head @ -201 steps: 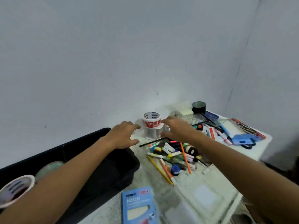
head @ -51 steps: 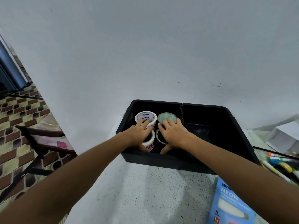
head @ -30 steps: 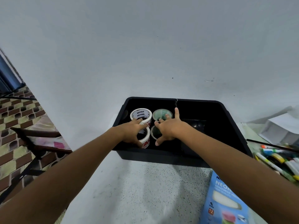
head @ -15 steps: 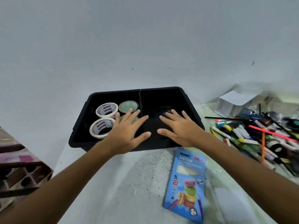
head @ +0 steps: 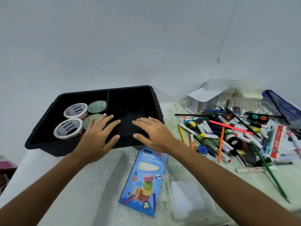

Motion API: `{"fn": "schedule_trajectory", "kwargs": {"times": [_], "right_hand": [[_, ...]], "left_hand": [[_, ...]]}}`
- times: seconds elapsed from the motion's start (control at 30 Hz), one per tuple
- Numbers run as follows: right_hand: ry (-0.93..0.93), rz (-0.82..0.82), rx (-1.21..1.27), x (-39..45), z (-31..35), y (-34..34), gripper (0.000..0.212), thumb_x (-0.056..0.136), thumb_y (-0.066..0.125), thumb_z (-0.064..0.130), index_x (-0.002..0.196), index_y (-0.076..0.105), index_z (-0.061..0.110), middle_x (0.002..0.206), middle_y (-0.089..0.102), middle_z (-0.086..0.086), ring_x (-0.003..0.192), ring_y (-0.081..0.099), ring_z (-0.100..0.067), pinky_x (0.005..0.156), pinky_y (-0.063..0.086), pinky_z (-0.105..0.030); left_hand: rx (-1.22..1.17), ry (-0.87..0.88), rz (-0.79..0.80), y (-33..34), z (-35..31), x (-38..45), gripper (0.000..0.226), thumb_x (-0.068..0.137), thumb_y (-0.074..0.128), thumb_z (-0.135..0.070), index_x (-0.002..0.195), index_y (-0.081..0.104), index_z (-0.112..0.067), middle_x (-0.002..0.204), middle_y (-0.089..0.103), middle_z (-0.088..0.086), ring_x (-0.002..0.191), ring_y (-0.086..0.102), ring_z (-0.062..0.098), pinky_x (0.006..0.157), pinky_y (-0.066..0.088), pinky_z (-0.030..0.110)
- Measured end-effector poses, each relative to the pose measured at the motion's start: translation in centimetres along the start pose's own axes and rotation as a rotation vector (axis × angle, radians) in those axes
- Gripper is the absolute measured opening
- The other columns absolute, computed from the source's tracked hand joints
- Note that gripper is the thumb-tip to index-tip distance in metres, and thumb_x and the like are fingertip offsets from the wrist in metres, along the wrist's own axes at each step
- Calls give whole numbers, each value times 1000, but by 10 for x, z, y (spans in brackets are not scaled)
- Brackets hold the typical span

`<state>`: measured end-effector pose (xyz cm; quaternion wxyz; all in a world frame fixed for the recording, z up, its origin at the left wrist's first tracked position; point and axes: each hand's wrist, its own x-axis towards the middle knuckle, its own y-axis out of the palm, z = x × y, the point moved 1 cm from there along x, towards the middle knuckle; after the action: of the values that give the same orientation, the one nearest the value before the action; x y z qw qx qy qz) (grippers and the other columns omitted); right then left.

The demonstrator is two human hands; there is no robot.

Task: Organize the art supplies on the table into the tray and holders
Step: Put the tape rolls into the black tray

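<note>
While the left hand (head: pixel 96 141) and right hand (head: pixel 154 134) are hovering flat and released, fingers spread, over the black plastic two-compartment tray (head: pixel 156 101), four tape rolls (head: pixel 75 110) are sitting in its left compartment. The jumbled heap of pens, markers and pencils (head: pixel 228 132) is lying to the right, nearer the right hand, long axes pointing every way. A blue pencil box (head: pixel 145 180) is lying lengthwise on the speckled pale tabletop (head: pixel 91 193), below a grey-white wall (head: pixel 146 38).

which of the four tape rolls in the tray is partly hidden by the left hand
The front green roll, beside the divider: the left hand overlaps its near edge. The back green roll and both white Ninso rolls show fully.
</note>
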<state>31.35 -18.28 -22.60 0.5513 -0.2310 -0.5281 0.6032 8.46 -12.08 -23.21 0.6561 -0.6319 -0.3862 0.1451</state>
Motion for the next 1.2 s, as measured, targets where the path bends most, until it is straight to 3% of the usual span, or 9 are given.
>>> {"fn": "schedule_trajectory", "kwargs": {"times": [0.27,0.47,0.67,0.9,1.07,1.2], "right_hand": [[110,-64,-64,-62,-69,-79,50,94,55,39,135,54,11,139,52,-10,129,47,-24,103,39,-36],[324,-61,-192,-148,-148,-164,55,95,54,41,143,44,16,145,46,-5,131,45,-23,100,39,-35],[576,-101,-235,-252,-208,-227,55,94,54,40,144,42,20,145,46,-2,127,48,-22,96,41,-33],[865,-155,-209,-351,-252,-257,54,96,51,44,144,41,23,148,43,1,129,46,-18,102,38,-35],[1059,-181,-175,-399,-275,-255,56,94,53,45,145,39,25,151,38,3,137,37,-17,104,36,-34],[1133,-231,-176,-414,-281,-237,67,91,55,53,148,33,27,153,34,1,136,35,-17,104,38,-34]], "left_hand": [[-68,124,-1,-1,-87,66,76,90,24,-72,140,47,-21,145,45,5,143,25,26,115,14,58],[-44,297,61,18,-189,145,73,92,25,-71,132,53,-17,132,55,13,129,44,38,103,35,60],[-146,445,151,56,-308,205,79,88,22,-76,140,47,-22,141,47,5,138,34,30,110,28,57],[-220,666,243,97,-421,257,90,81,12,-83,146,37,-25,149,38,3,141,27,23,116,21,51],[-232,793,302,132,-481,293,83,80,27,-76,147,35,-27,151,35,3,141,25,21,114,24,52],[-209,845,352,154,-510,318,91,73,23,-77,150,27,-28,155,28,3,144,19,23,118,18,47]]}}
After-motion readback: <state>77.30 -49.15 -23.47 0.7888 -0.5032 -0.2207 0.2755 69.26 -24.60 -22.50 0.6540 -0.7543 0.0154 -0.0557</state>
